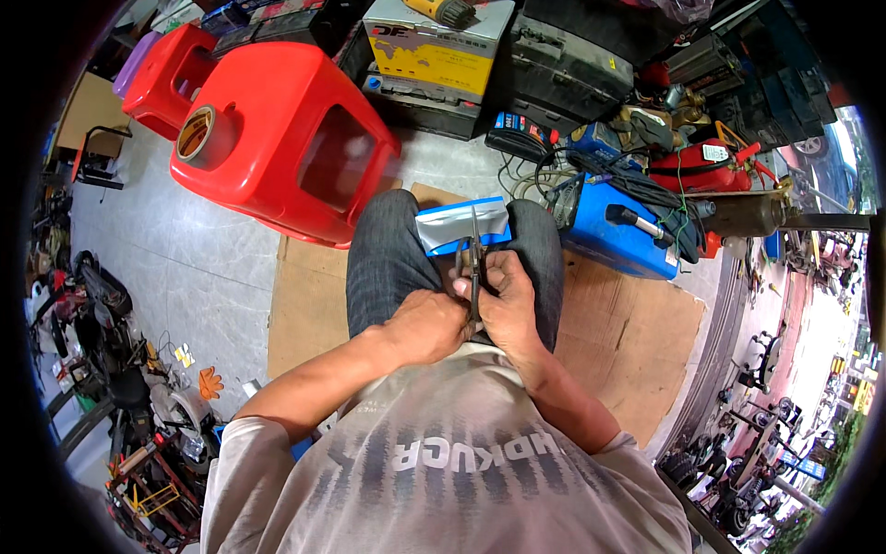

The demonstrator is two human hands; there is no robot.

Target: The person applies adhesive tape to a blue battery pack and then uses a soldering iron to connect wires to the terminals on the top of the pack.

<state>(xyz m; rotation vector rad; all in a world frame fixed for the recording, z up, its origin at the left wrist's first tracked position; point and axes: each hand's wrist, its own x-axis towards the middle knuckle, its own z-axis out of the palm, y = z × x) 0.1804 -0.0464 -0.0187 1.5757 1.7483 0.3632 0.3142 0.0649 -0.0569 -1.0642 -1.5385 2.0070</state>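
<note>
A blue-and-silver flat piece (443,223) lies across the space between my knees, with the blades of dark scissors (474,258) upright over its right half. My right hand (501,294) is closed on the scissors, thumb along the dark handle. My left hand (434,319) is curled beside the right one, against the lower end of the tool; what its fingers grip is hidden. A dark item beside the scissors is too small to make out.
Red plastic stools (268,102) stand front left. A blue machine (600,242) with cables, a red extinguisher (701,171) and battery boxes (429,65) are ahead and right. Cardboard (628,351) lies under me. Bikes and parts (106,360) crowd the left edge.
</note>
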